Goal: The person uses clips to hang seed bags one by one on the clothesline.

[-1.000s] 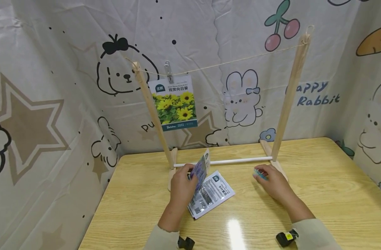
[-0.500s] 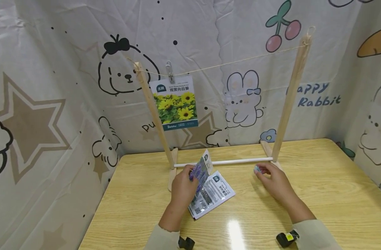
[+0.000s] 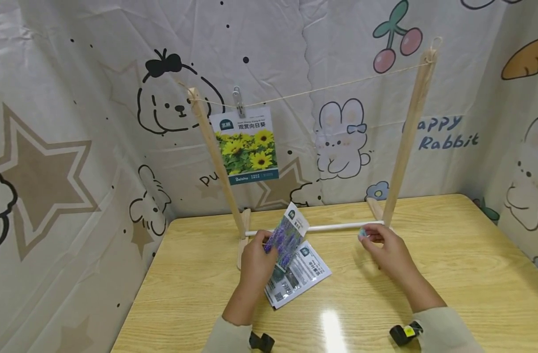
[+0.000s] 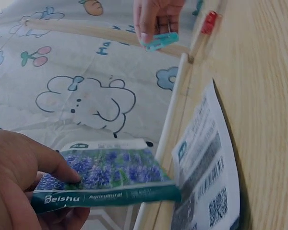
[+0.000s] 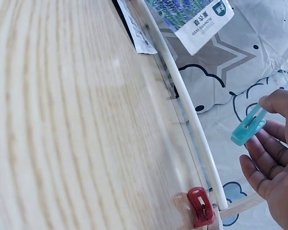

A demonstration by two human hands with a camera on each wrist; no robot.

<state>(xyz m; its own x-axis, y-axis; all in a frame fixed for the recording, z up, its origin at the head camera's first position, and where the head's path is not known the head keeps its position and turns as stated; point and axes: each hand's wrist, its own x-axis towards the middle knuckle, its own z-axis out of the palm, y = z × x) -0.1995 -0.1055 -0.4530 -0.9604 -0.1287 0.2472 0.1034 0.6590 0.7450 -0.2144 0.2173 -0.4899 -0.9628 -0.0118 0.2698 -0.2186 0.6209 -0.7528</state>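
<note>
My left hand [image 3: 257,260] pinches a flower seed packet [image 3: 288,235] with a purple-flower picture, thumb on its front in the left wrist view. Below it on the table lie other seed packets [image 3: 302,277], the top one back side up with printed text and a barcode. My right hand [image 3: 390,252] holds a turquoise clothes peg [image 5: 249,125] between thumb and fingers, near the right post. On the string [image 3: 322,89] a grey clip [image 3: 238,102] holds a sunflower seed packet [image 3: 247,147].
A wooden frame has a left post [image 3: 216,162], a right post [image 3: 410,142] and a white crossbar [image 3: 339,227] low down. A red clothes peg [image 5: 200,207] lies by the crossbar's right end. Patterned cloth [image 3: 295,44] hangs behind the table [image 3: 185,294].
The purple-flower packet has turned in my left hand so its front faces the head camera more. My right hand has turned the peg slightly near the right post.
</note>
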